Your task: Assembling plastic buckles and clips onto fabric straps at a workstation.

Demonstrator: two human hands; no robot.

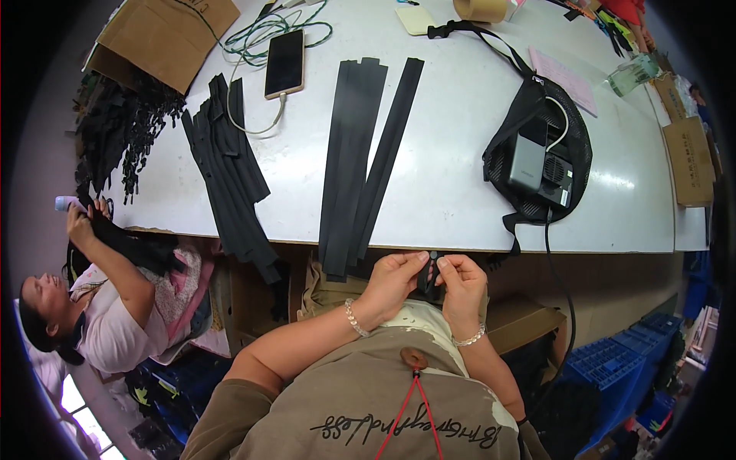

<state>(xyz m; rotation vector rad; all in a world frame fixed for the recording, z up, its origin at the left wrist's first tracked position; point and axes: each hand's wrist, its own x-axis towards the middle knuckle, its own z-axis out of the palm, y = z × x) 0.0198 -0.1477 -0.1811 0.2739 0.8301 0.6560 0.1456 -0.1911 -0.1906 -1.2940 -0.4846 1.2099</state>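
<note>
Just off the table's front edge, my left hand [392,284] and my right hand [463,293] are close together. Each pinches thumb against finger on a small black strip-like piece [432,268] between them. Its exact kind is too small to make out, and the fingers cover part of it. Straight ahead, a stack of flat black strips [349,153] lies on the white table [452,161], its near end hanging over the edge. A narrower black strip bundle [392,146] slants beside it. Further left lies a looser pile of black strips [230,176], also overhanging.
A phone [285,65] on a cable lies at the back. Right of the strips is a black mesh bag [540,146] holding electronic devices, its cord [563,291] dropping past the edge. At left, a co-worker [115,299] handles black material. A cardboard box [165,38] stands back left.
</note>
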